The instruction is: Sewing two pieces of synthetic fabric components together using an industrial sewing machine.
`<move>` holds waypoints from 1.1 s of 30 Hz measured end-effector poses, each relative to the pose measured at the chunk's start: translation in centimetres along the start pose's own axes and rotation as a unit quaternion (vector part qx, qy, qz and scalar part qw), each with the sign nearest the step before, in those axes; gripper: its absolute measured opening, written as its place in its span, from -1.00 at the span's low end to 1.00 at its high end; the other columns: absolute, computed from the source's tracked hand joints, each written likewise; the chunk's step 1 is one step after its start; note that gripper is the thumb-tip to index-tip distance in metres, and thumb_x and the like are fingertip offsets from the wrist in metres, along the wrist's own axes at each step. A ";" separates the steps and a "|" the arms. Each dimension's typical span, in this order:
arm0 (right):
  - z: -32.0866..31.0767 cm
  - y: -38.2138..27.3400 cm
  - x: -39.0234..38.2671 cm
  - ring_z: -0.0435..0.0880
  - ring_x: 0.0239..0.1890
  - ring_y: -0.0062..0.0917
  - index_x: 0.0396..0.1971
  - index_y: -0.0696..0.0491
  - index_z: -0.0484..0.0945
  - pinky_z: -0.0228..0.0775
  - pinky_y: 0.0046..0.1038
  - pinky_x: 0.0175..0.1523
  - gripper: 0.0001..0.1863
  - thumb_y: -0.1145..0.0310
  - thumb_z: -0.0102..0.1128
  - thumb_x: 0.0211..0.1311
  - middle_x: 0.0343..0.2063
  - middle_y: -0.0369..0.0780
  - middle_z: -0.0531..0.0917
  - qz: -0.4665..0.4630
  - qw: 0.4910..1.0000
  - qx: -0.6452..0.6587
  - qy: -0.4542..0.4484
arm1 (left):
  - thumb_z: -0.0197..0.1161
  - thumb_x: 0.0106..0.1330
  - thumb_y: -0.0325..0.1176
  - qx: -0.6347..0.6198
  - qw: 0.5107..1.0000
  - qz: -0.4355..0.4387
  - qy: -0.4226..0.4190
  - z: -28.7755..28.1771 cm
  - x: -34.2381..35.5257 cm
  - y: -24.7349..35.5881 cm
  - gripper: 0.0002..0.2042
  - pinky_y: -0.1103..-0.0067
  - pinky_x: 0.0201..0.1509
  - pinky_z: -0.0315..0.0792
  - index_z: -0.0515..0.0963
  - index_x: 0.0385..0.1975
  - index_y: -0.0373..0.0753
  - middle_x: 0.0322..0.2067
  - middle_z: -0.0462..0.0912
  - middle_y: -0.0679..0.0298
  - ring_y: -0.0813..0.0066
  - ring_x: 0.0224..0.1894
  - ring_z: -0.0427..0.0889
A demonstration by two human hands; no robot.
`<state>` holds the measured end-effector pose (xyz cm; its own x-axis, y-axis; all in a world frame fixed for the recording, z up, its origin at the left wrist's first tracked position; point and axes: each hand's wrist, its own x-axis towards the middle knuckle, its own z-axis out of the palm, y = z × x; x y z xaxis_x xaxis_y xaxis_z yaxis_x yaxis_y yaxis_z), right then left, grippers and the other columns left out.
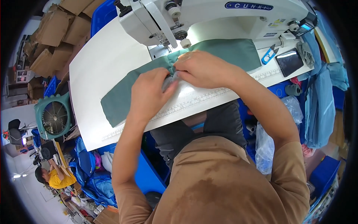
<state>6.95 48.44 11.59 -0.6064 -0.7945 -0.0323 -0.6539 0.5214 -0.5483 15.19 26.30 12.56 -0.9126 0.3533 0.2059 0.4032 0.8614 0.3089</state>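
Both forearms rise from the near side and converge, elbows bent outward. Left hand (149, 91): wrist angled inward, fingers curled over the green cloth (231, 54), thumb below, its edge gripped between. Right hand (203, 69): back upward, thumb and index pinching the same bunched edge, fingertips almost meeting the left's. Cloth lies under and to either side of both hands on the white table (100, 56). Sewing machine (149, 22) stands just beyond the fingertips; blue snips (268, 56) right of the right hand.

A sewing machine (212, 16) and green cloth (227, 52) show a workshop.
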 end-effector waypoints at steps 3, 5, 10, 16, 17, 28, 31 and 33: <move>0.2 0.2 -1.1 0.71 0.23 -0.07 -0.08 0.19 0.76 0.53 -0.12 0.33 -0.67 0.21 0.24 0.55 0.07 -0.04 0.80 -0.058 0.998 0.012 0.034 | 0.44 0.32 -0.39 0.080 0.987 0.102 0.097 2.1 -1.2 -0.4 -0.75 0.28 0.07 0.65 0.72 -0.03 -0.27 -0.01 0.79 0.15 0.12 0.03 0.77; 1.2 1.4 -1.9 0.67 0.31 -0.08 -0.06 0.18 0.77 0.51 -0.14 0.39 -0.69 0.22 0.27 0.53 0.12 -0.04 0.79 -0.062 0.996 0.013 0.067 | 0.40 0.30 -0.42 0.093 0.984 0.130 0.084 2.5 -1.7 -0.2 -0.75 0.29 0.07 0.65 0.72 -0.03 -0.27 0.00 0.78 0.16 0.14 0.04 0.77; 3.2 1.0 -1.4 0.58 0.42 -0.07 0.04 0.15 0.78 0.44 -0.15 0.49 -0.71 0.30 0.34 0.48 0.21 -0.06 0.75 -0.016 0.991 0.061 0.121 | 0.35 0.30 -0.45 0.111 0.981 0.149 0.059 3.6 -3.2 0.0 -0.75 0.32 0.09 0.66 0.71 -0.04 -0.32 0.02 0.74 0.14 0.14 0.03 0.76; 6.4 -0.2 -1.4 0.50 0.46 -0.03 0.31 0.23 0.56 0.32 -0.03 0.57 -0.52 0.35 0.30 0.48 0.39 -0.01 0.55 -0.094 0.969 -0.056 0.222 | 0.36 0.43 -0.43 -0.034 0.999 0.022 -0.018 2.4 -3.2 -0.2 -0.75 0.31 0.14 0.66 0.70 0.05 -0.34 0.15 0.74 0.06 0.07 0.10 0.76; 6.9 -0.1 -1.4 0.47 0.49 -0.05 0.35 0.26 0.52 0.27 -0.02 0.60 -0.48 0.34 0.28 0.49 0.41 0.02 0.53 -0.089 0.968 -0.085 0.219 | 0.36 0.43 -0.43 -0.035 0.999 0.022 -0.017 2.3 -2.5 -0.3 -0.75 0.31 0.14 0.66 0.70 0.05 -0.34 0.15 0.74 0.06 0.07 0.10 0.76; 6.6 -1.1 -4.8 0.36 0.62 -0.18 0.46 0.25 0.47 0.08 0.00 0.71 -0.40 0.43 0.15 0.45 0.53 -0.02 0.45 -0.107 0.977 -0.161 0.092 | 0.18 0.57 -0.36 0.011 0.998 0.060 -0.014 5.0 -0.5 -4.6 -0.45 0.14 0.72 0.16 0.40 0.54 -0.34 0.57 0.39 0.02 0.04 0.63 0.32; 6.3 -2.2 -7.6 0.37 0.62 -0.23 0.45 0.24 0.50 0.08 -0.03 0.72 -0.40 0.43 0.18 0.43 0.54 -0.06 0.47 -0.109 0.987 -0.101 0.056 | 0.15 0.60 -0.31 0.025 0.997 0.059 -0.035 4.5 -0.2 -4.3 -0.42 0.14 0.75 0.10 0.34 0.58 -0.33 0.61 0.32 0.03 0.06 0.67 0.25; 6.4 -2.3 -8.4 0.45 0.56 -0.24 0.42 0.21 0.54 0.13 -0.07 0.70 -0.42 0.38 0.24 0.43 0.49 -0.08 0.53 -0.102 0.988 -0.089 0.076 | 0.14 0.60 -0.29 0.030 0.997 0.066 -0.040 4.4 -0.1 -4.3 -0.41 0.14 0.75 0.10 0.32 0.59 -0.33 0.62 0.30 0.03 0.06 0.67 0.25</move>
<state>16.41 51.94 7.77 -0.5058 -0.8400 0.1964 -0.8304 0.4124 -0.3747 13.23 24.18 7.12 -0.8558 0.4901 0.1657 0.5167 0.8256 0.2268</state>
